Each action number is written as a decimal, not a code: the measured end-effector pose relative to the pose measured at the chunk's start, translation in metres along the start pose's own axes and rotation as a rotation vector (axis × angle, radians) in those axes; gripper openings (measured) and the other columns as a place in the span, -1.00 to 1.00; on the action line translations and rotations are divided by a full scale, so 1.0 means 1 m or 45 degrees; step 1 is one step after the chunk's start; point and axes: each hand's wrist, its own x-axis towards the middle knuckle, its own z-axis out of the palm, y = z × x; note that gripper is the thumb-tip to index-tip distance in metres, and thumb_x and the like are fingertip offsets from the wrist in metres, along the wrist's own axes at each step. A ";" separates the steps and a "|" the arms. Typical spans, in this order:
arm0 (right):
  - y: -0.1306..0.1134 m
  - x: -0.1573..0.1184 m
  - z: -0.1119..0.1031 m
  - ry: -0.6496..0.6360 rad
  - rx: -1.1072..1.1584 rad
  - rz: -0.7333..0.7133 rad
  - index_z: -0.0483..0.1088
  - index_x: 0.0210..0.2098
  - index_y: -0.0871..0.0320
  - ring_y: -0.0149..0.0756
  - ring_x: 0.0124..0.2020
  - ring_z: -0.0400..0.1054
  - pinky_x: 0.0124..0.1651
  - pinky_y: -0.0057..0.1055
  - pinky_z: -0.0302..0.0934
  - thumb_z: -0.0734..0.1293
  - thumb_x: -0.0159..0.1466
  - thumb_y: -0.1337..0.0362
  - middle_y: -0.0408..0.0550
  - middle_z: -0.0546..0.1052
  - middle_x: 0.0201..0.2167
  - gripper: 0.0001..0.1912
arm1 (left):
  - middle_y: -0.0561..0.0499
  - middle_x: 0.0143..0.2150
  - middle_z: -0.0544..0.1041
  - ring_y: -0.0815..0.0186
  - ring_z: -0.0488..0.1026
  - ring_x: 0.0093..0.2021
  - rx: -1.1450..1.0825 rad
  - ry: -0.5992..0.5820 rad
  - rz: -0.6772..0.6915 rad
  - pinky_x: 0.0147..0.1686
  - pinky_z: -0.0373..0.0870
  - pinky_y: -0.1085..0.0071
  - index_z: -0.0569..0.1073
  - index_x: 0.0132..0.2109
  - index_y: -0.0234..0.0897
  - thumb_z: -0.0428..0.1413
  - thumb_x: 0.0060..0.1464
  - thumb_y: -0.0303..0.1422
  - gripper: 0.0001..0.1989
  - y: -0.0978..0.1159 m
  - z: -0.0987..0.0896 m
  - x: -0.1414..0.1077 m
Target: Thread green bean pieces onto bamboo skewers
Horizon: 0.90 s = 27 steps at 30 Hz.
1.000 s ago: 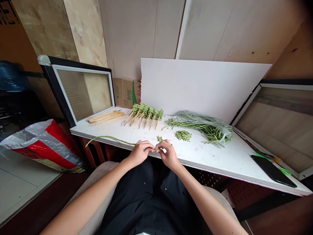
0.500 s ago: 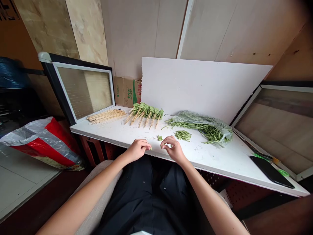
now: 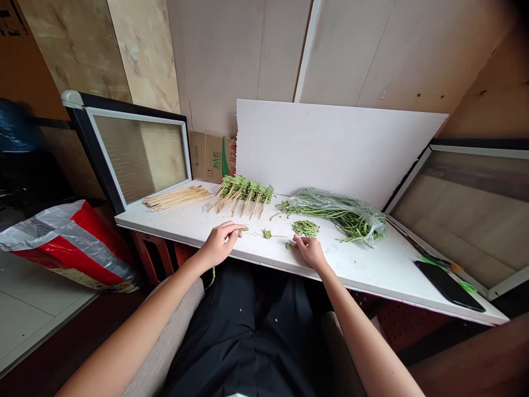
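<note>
My left hand (image 3: 221, 243) is closed at the front edge of the white table, with a green bean piece (image 3: 243, 229) between the fingertips. Below that hand hangs a curved length of bean (image 3: 213, 277). My right hand (image 3: 311, 252) has its fingers pressed together, and what they hold is too small to make out. Just beside its fingertips lie loose bean bits (image 3: 289, 245). Between the hands, a short bundle of cut beans (image 3: 268, 234) lies along a thin stick. A pile of cut beans (image 3: 306, 228) sits just behind my right hand.
Bare skewers (image 3: 177, 198) and bean-loaded skewers (image 3: 248, 190) lie at the back left of the table (image 3: 190, 226). Long beans in a clear bag (image 3: 351, 215) lie right of centre. A black phone (image 3: 448, 285) rests far right. A white board (image 3: 330, 149) stands behind.
My left hand has moved slightly left and up, and a bean piece now shows at its fingertips. My right hand has shifted right, away from the bundle. The view has shifted slightly.
</note>
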 end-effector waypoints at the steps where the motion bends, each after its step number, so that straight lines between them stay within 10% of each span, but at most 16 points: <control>1: -0.002 0.000 0.001 -0.005 0.041 0.014 0.65 -0.45 0.15 -0.01 -0.31 0.55 -0.14 -0.18 0.34 0.14 0.43 -0.27 0.19 0.70 -0.33 -0.26 | -0.11 -0.15 0.64 0.26 0.57 -0.20 -0.012 -0.004 -0.003 -0.31 0.44 0.43 0.65 0.07 -0.27 0.01 0.42 -0.34 -0.67 0.002 0.001 0.000; 7: -0.024 -0.001 -0.008 0.058 0.211 0.017 0.63 -0.44 0.14 0.12 -0.02 0.58 0.10 -0.04 0.36 0.14 0.41 -0.30 0.25 0.69 -0.05 -0.25 | -0.12 -0.09 0.60 0.27 0.53 -0.19 -0.049 -0.049 0.035 -0.26 0.46 0.41 0.64 0.17 -0.19 0.05 0.42 -0.32 -0.66 0.004 0.005 -0.002; 14: -0.131 -0.028 -0.018 -0.253 0.551 -0.350 0.58 0.14 0.12 -0.09 -0.14 0.59 -0.18 -0.27 0.41 0.38 0.36 -0.19 0.08 0.71 -0.15 -0.41 | -0.10 -0.21 0.66 0.26 0.59 -0.28 -0.253 0.050 -0.048 -0.20 0.56 0.34 0.64 0.12 -0.27 0.25 0.26 -0.33 -0.68 0.016 0.015 0.007; 17: -0.163 -0.035 -0.011 -0.187 0.553 -0.484 0.62 0.07 0.04 -0.11 -0.15 0.57 -0.24 -0.30 0.36 0.45 0.34 -0.10 0.05 0.70 -0.13 -0.55 | -0.08 -0.24 0.68 0.27 0.60 -0.32 -0.323 0.001 -0.072 -0.21 0.58 0.34 0.60 0.16 -0.27 0.27 0.24 -0.35 -0.64 0.023 0.020 0.020; 23: -0.162 -0.016 -0.006 0.135 0.582 -0.474 0.66 -0.23 0.07 -0.10 -0.23 0.52 -0.26 -0.23 0.33 0.44 0.34 -0.12 0.07 0.69 -0.22 -0.62 | -0.07 -0.29 0.67 0.29 0.57 -0.39 -0.330 -0.166 -0.152 -0.29 0.55 0.37 0.65 0.01 -0.32 0.26 0.26 -0.25 -0.72 0.015 0.025 0.041; 27: -0.148 -0.016 -0.011 0.032 0.459 -0.518 0.63 -0.23 0.05 -0.08 -0.22 0.50 -0.26 -0.21 0.34 0.43 0.35 -0.13 0.05 0.67 -0.26 -0.62 | -0.10 -0.27 0.69 0.23 0.60 -0.29 -0.307 -0.085 -0.141 -0.23 0.55 0.34 0.67 -0.13 -0.32 0.23 0.29 -0.20 -0.74 0.000 0.037 0.026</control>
